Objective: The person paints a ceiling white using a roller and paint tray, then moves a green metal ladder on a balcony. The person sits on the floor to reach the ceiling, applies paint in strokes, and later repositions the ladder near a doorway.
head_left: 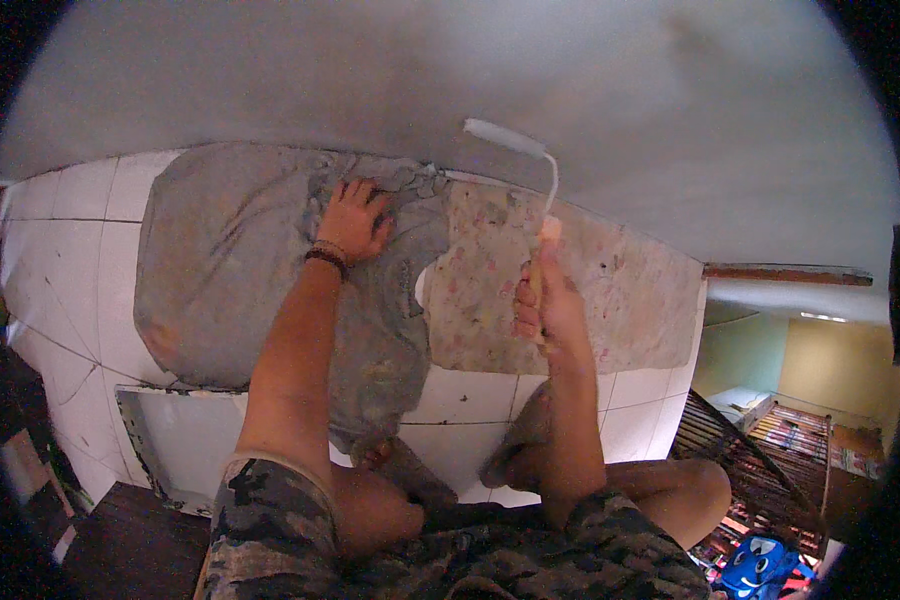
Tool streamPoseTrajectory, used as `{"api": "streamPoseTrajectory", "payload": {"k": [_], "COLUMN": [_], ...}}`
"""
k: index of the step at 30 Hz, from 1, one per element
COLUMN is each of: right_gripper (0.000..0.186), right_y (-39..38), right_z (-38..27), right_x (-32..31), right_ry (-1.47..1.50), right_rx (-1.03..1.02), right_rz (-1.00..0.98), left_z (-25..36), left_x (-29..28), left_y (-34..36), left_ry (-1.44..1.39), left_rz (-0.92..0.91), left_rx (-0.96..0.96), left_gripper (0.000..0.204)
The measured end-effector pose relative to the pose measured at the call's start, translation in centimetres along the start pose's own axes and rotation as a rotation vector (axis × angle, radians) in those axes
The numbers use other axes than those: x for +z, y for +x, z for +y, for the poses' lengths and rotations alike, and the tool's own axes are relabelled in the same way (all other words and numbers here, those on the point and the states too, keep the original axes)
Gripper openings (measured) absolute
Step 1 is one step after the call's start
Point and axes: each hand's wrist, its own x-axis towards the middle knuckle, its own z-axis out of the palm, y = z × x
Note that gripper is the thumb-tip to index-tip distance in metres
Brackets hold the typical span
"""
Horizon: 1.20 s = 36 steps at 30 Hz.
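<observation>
My right hand [552,297] is closed around the handle of a small paint roller [507,136]. The roller has a white sleeve, a bent white rod and a pale handle, and its sleeve is at the pale grey wall [390,80]; I cannot tell if it touches. My left hand [355,221], a dark bracelet at its wrist, rests with fingers apart on a crumpled grey cloth [220,255] near the foot of the wall. To the cloth's right, a stained, pinkish sheet [610,300] lies on the floor beneath my right hand.
White floor tiles [460,400] show around the coverings. A tray-like white panel with a dark, worn rim [170,440] lies at the left by a dark wooden surface [135,550]. At the right are a wooden railing [755,470] and a blue bag [760,570].
</observation>
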Motion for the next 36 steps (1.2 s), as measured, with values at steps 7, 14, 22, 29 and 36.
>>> {"api": "streamPoseTrajectory", "payload": {"k": [7, 14, 22, 29, 36], "right_gripper": [0.051, 0.05, 0.043, 0.043, 0.046], "right_y": [4.0, 6.2, 0.5, 4.9, -3.0], "right_z": [3.0, 3.3, -0.1, 2.3, -2.1], "right_x": [-0.5, 0.4, 1.6, -0.2, 0.6], "right_ry": [-0.058, -0.013, -0.057, 0.0, 0.063], "right_rx": [0.057, 0.085, 0.015, 0.02, -0.092], "right_rz": [-0.103, -0.11, -0.08, -0.19, -0.14], "left_z": [-2.9, -3.6, -5.2, -3.4, -4.7], "left_x": [-1.3, -3.2, -5.2, -7.8, -8.3], "left_y": [-2.9, -3.9, -5.0, -4.7, -6.3], "left_ry": [0.179, 0.235, 0.222, 0.288, 0.316], "left_rz": [-0.038, -0.149, -0.269, -0.421, -0.416], "left_rx": [-0.138, -0.206, -0.338, -0.388, -0.476], "left_gripper": [0.041, 0.045, 0.044, 0.045, 0.047]}}
